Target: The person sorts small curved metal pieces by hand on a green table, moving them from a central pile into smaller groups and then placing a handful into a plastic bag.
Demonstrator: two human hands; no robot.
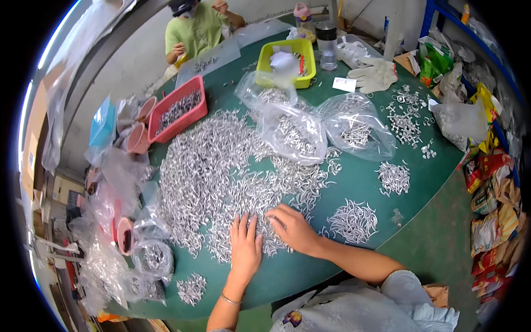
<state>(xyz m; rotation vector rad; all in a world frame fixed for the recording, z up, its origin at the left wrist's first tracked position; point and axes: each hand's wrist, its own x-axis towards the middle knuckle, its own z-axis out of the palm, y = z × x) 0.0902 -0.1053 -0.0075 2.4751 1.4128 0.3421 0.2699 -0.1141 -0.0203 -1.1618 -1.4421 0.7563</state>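
Note:
A broad heap of small curved silver metal pieces (221,160) covers the middle of the green table. My left hand (245,248) lies palm down on the heap's near edge, its fingers stretched out and slightly apart on the pieces. Just to its right, my right hand (295,228) has its fingers bent and drawn together at the pieces. Whatever sits between those fingertips is too small to make out. A separate pile of curved pieces (353,222) lies right of my right hand, and a smaller pile (191,289) lies left of my left wrist.
Clear plastic bags of metal parts (354,127) rest beyond the heap. A red basket (203,94), a yellow-green basket (310,77), a tumbler (327,50) and white gloves (376,74) stand or lie farther back. A person in green (196,33) sits across. Plastic bags (105,243) crowd the left edge.

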